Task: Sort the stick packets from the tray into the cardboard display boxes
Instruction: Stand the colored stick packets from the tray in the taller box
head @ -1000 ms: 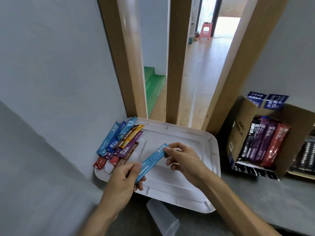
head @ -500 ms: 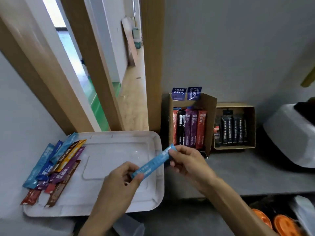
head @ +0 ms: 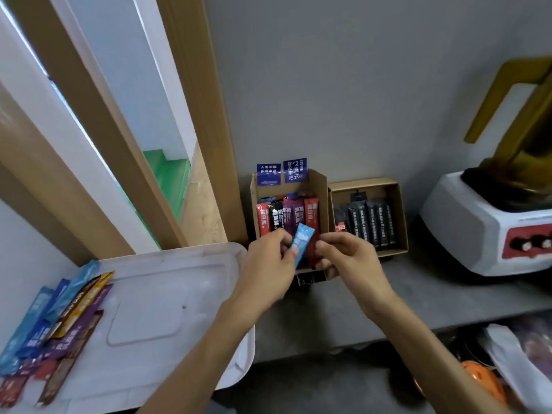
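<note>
**While two hands bring a blue packet to the box**

As we look down, the blue stick packet stands nearly upright, tilted slightly, in front of the open face of the left display box. Our left hand pinches it at its lower part between thumb and fingers. Our right hand is curled close against its other side, but motion blur keeps us from telling whether it grips the blue packet or the dark red one just behind it.

Inside the left display box, red, black and purple packets stand in a row. Touching its right wall is the right display box, which holds black packets. Left of the boxes lies the white tray, with a fan of mixed packets along its left edge. Both boxes sit on the grey desk, and a white appliance stands at its right end.
</note>
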A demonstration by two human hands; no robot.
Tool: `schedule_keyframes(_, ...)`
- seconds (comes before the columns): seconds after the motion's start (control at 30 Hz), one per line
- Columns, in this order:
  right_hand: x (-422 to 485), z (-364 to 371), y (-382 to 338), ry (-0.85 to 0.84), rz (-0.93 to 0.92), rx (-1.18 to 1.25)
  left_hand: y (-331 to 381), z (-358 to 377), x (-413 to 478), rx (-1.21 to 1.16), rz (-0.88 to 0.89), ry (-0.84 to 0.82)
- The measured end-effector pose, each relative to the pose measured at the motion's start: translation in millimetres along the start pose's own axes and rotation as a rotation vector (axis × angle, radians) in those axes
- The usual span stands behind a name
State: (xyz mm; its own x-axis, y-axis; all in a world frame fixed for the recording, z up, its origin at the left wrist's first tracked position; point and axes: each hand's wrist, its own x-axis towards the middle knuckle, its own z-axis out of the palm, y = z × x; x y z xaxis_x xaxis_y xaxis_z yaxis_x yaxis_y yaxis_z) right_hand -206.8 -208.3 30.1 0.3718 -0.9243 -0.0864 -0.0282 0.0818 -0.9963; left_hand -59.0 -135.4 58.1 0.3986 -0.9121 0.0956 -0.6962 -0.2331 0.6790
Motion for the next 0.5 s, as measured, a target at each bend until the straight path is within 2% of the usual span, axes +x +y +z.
schedule_keyframes(0.07,0,-8,12,0.164,-0.147,-0.277,3,9,9,-0.015,-0.023,0.020)
schedule_keyframes(0.13,-3,-12,24,0.197,-0.250,-0.449,6,16,18,0.009,-0.028,0.031)
schedule_keyframes(0.27,-2,-16,43,0.055,-0.292,-0.601,12,26,39,-0.098,-0.019,0.031)
schedule_keyframes(0.5,2,-18,47,0.026,-0.273,-0.591,5,41,51,-0.012,0.038,0.057)
